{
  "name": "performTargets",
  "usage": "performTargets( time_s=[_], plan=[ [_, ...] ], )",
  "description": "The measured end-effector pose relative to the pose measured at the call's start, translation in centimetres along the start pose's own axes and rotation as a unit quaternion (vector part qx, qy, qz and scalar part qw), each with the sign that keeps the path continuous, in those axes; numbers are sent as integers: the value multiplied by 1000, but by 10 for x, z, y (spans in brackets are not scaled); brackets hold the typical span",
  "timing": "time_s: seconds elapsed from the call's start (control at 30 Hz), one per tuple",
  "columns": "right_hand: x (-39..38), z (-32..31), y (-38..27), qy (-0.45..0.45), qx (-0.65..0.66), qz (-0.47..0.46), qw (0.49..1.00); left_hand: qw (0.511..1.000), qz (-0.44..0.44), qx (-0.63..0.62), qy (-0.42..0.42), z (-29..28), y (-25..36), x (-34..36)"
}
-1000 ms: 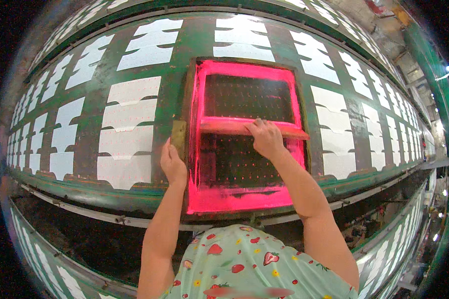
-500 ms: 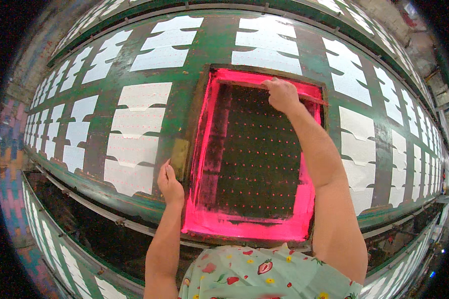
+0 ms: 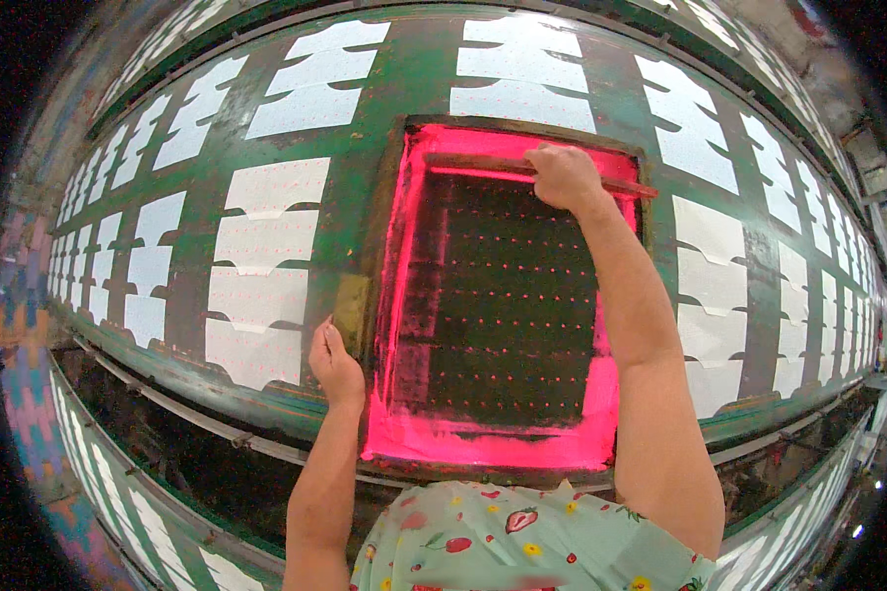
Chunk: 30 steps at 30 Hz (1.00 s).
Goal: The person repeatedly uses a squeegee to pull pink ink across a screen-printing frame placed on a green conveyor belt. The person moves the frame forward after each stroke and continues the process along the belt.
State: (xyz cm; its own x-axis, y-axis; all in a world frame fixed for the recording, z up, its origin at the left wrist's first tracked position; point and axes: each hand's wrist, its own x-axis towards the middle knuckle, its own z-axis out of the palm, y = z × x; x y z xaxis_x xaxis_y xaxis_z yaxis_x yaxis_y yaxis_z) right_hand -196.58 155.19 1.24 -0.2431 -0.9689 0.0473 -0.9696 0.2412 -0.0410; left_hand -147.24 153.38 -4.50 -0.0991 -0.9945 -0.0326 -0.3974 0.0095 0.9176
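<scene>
Right hand (image 3: 567, 177): fingers closed over the red squeegee (image 3: 621, 185), which lies beneath them across the far end of the screen frame (image 3: 389, 246).
Left hand (image 3: 336, 364): at the frame's left side, by a yellowish block (image 3: 352, 310) — whether it grips, cannot tell.
Pink ink (image 3: 493, 448): bordering the dark mesh (image 3: 517, 315).
Green table (image 3: 350, 197): white pieces (image 3: 268, 236) in rows on both sides.

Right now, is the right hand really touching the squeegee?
Touching: the head view shows the right hand closed over the squeegee, with no gap.
</scene>
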Motion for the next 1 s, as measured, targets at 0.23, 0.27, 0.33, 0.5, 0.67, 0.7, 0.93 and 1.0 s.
performTargets(
  time_s=[0.23, 0.27, 0.33, 0.5, 0.67, 0.7, 0.93, 1.0],
  plan=[
    [-108, -5, -67, 16, 53, -26, 998, 999, 28, 27, 16, 2, -10, 3],
    [-127, -6, -80, 7, 30, -35, 999, 999, 36, 30, 16, 3, -11, 4],
    [-168, -10, -111, -1, 46, -19, 999, 999, 45, 7, 5, 3, -12, 7],
    [-268, -22, -191, 24, 71, -14, 997, 998, 46, -26, -15, 0, -8, 3],
    [-352, -28, -263, 25, 83, 11, 996, 995, 63, -72, -37, 0, -8, 0],
    [-366, -30, -274, 13, 80, 11, 997, 995, 71, -65, -33, 1, -8, 0],
    [-413, -30, -305, 13, 87, 18, 996, 996, 81, -12, -38, -1, -6, -1],
    [-421, -27, -306, 11, 111, 1, 994, 996, 80, 30, -27, -2, -6, -1]
  ],
)
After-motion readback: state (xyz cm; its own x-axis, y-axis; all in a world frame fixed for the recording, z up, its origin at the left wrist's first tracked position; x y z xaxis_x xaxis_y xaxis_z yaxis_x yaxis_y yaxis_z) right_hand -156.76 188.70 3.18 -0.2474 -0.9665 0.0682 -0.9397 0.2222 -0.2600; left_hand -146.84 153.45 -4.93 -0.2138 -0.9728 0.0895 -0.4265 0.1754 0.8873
